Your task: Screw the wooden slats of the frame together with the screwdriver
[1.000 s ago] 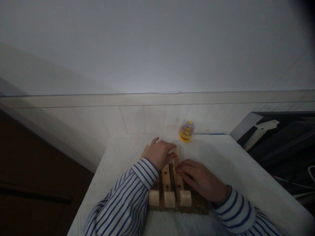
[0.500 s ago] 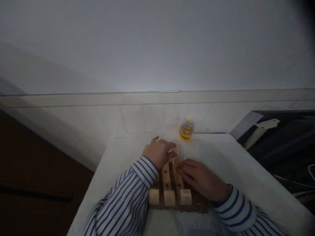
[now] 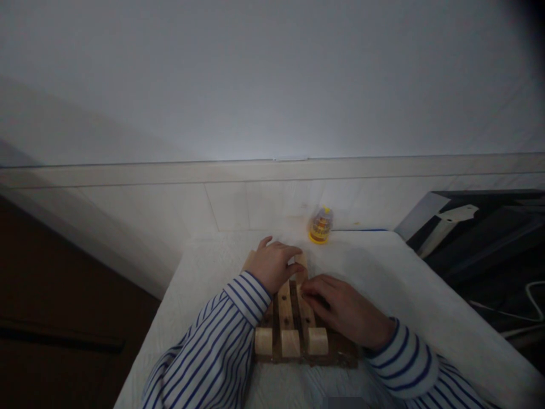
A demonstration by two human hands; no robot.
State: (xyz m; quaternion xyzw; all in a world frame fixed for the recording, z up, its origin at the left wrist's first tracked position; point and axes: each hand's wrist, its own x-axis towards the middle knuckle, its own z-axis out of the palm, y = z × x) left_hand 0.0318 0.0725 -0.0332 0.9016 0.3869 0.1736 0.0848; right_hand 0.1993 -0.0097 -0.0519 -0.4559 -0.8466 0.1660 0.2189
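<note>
On the white-covered table lies a dark brown base (image 3: 344, 355) carrying several pale wooden strips. Each of the three near ends is a thick rounded block, such as the middle block (image 3: 290, 343). Dark holes or pegs dot the middle strip (image 3: 285, 304). My left hand (image 3: 275, 267) reaches over the far part, its thumb and forefinger closed on the far end of the right-hand wooden strip (image 3: 301, 260). Fingertips of my right hand (image 3: 343, 304) are pinched together against that same strip, nearer me. Whatever they hold, if anything, is too small to make out.
A small clear bottle with a yellow base and tip (image 3: 321, 226) stands at the back of the table (image 3: 204, 267), near the wall (image 3: 255, 204). Dark equipment with a pale bracket (image 3: 451, 224) and a white cable (image 3: 530, 295) sits beyond the right edge.
My right fingertips have drawn into a tighter pinch on the right-hand strip. The left hand keeps its place on the wood. The whole view has shifted slightly.
</note>
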